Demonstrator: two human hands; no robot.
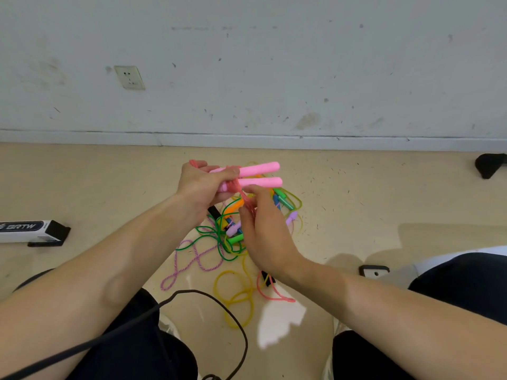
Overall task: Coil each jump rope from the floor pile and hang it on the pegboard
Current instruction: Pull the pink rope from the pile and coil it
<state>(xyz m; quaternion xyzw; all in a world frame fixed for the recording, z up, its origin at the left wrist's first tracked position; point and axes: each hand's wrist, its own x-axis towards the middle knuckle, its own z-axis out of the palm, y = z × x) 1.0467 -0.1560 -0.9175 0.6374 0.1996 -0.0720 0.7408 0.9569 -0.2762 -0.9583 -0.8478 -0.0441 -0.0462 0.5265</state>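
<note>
My left hand (pixel 204 185) grips the two pink handles (pixel 259 175) of a jump rope side by side, pointing right, above the floor pile. Its pink cord (pixel 248 204) is wound around the handles and runs down through the fingers of my right hand (pixel 264 229), which pinches it just below them. A loose end of pink cord (pixel 274 296) lies on the floor. Under my hands sits the pile (pixel 233 237) of tangled ropes: green, yellow and purple-striped cords with green, orange, blue and lilac handles. No pegboard is in view.
A white wall with a socket (pixel 129 77) and a baseboard stands behind the pile. A white-and-black box (pixel 33 231) lies at the left. A black cable (pixel 208 300) crosses my knees. Dark objects sit at the right (pixel 489 164) and near my right knee (pixel 374 270).
</note>
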